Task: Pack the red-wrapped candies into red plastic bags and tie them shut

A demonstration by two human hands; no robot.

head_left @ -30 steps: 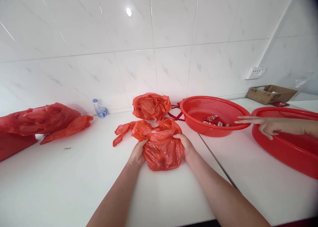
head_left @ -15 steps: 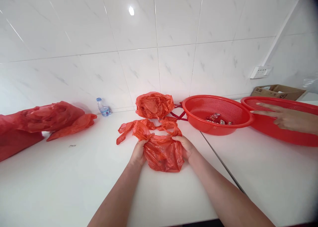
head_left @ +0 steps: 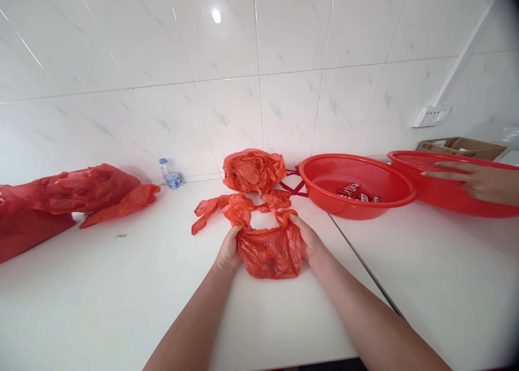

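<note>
My left hand [head_left: 229, 249] and my right hand [head_left: 308, 240] grip opposite sides of the gathered top of a thin red plastic bag [head_left: 270, 253], which rests on the white counter [head_left: 121, 300]. Its loose handle and crumpled upper part [head_left: 225, 209] trail away from my hands. Just beyond lies a second crumpled red plastic bag [head_left: 253, 171], not touching my hands. Part of the held bag is hidden under my fingers.
A red plastic colander [head_left: 357, 211] holds several small red packets [head_left: 354, 192]. A co-worker's hand [head_left: 478, 181] rests over a second red basket [head_left: 458, 206]. Large red bags [head_left: 77, 190], a water bottle [head_left: 171, 174] and a cardboard box [head_left: 462, 148] stand about.
My hands have spread slightly apart, widening the bag's gathered top. The co-worker's hand has drawn back to the right, and the whole view has shifted slightly.
</note>
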